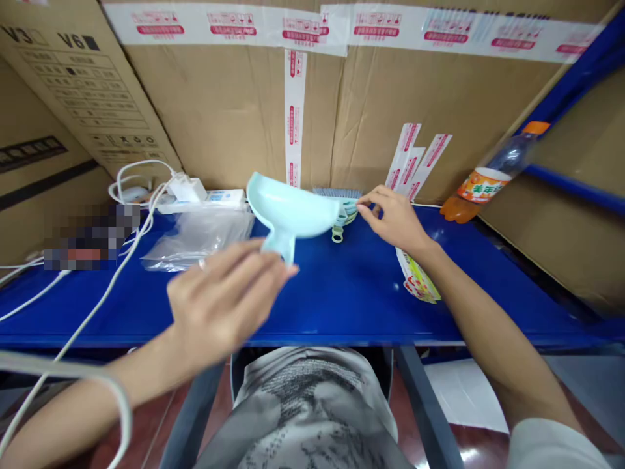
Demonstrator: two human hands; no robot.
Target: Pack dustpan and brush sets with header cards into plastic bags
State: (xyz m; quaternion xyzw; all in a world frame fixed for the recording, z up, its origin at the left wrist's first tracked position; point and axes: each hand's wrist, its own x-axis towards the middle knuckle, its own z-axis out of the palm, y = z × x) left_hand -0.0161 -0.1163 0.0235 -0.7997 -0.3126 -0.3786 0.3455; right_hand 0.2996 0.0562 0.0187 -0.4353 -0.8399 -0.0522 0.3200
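Note:
A light blue dustpan (293, 205) is held up over the blue table by its short handle, which my left hand (227, 296) grips. To the right, my right hand (390, 218) has its thumb and index finger pinched together at the edge of a small brush (342, 203) with grey bristles. Whether the fingertips actually hold the brush or only touch it is unclear. A pale green handle end with a hole (337, 234) shows below the brush; the dustpan's right tip partly covers this group.
Clear plastic bags (200, 238) lie left, near white cables (146, 221) and a white charger (188, 189). A colourful packet (417, 277) lies by my right forearm. An orange-capped bottle (488, 179) leans at the right. Cardboard boxes (219, 104) stand behind the blue table (322, 293).

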